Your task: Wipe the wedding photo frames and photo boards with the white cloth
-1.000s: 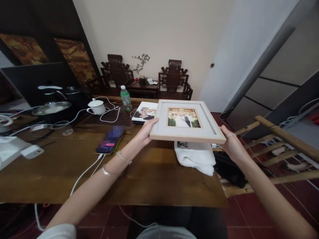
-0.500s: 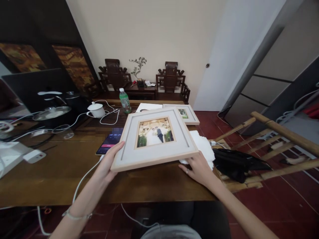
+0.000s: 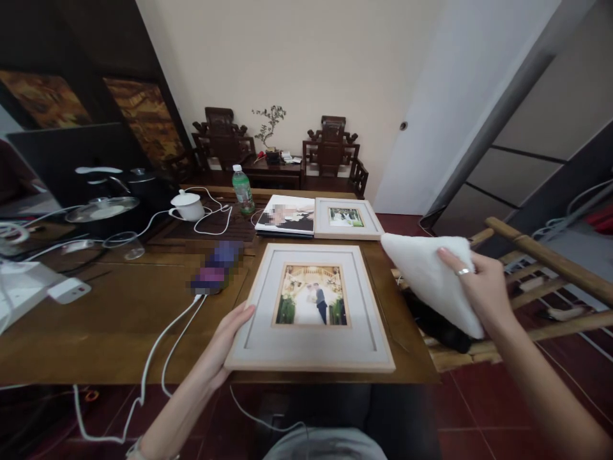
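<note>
The large picture frame [image 3: 310,348], pale wood around a wide white mat, lies flat at the near edge of the dark wooden table [image 3: 110,332]. The left hand [image 3: 228,342] clasps its left rim. Off to the right, the right hand [image 3: 481,291] clutches a soft, folded white cloth [image 3: 424,275] above the table's right edge. A smaller matching frame [image 3: 347,218] lies farther back.

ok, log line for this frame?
left hand: holds large photo frame edge, frame flat on table | right hand: holds white cloth in air | small frame behind
</note>
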`<state>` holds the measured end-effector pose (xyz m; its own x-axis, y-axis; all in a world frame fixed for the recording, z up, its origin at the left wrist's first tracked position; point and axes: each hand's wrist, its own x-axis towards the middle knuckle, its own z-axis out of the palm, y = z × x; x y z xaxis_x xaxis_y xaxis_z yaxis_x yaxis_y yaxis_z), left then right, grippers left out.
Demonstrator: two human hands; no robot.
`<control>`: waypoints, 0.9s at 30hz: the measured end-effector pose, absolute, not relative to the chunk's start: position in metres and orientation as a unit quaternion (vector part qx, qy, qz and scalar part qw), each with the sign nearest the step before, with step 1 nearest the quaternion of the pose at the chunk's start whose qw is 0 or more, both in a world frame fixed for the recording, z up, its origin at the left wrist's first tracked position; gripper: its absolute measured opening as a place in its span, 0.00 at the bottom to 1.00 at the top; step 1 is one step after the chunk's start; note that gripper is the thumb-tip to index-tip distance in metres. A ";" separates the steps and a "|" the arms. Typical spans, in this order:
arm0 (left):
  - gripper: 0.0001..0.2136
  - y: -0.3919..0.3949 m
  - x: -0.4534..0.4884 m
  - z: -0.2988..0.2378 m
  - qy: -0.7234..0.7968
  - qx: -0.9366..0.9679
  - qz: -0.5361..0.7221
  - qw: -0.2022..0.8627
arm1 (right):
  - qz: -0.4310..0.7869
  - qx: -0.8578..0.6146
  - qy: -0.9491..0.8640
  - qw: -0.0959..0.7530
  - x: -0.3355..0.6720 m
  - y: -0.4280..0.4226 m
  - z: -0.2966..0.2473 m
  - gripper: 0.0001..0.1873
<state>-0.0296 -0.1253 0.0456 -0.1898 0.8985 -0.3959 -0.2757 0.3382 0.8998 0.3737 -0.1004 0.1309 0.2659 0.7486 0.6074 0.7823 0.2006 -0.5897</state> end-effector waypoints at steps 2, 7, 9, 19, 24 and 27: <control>0.17 -0.119 -0.022 0.037 0.547 0.287 0.494 0.612 | -0.080 -0.658 -0.590 0.461 0.379 -0.107 0.137 0.25; 0.18 -0.096 -0.005 0.026 0.501 0.311 0.491 0.641 | -0.249 -0.585 -0.681 0.362 0.369 -0.112 0.119 0.17; 0.17 -0.085 0.000 0.024 0.488 0.313 0.492 0.649 | -0.226 -0.534 -0.758 0.298 0.354 -0.112 0.105 0.05; 0.16 -0.051 0.003 0.014 0.536 0.388 0.468 0.586 | -0.027 -0.497 -0.858 0.128 0.300 -0.089 0.046 0.30; 0.23 -0.028 -0.003 0.011 0.610 0.596 0.393 0.343 | -0.022 -0.485 -0.863 0.142 0.298 -0.080 0.037 0.31; 0.27 -0.017 0.002 0.006 0.577 0.692 0.387 0.193 | -0.021 -0.482 -0.860 0.165 0.299 -0.076 0.034 0.30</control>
<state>0.0018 -0.0167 0.0061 0.0334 0.9488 0.3140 0.6499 -0.2593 0.7144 0.2989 -0.0764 0.0340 -0.4813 0.8224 0.3034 0.8361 0.5347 -0.1228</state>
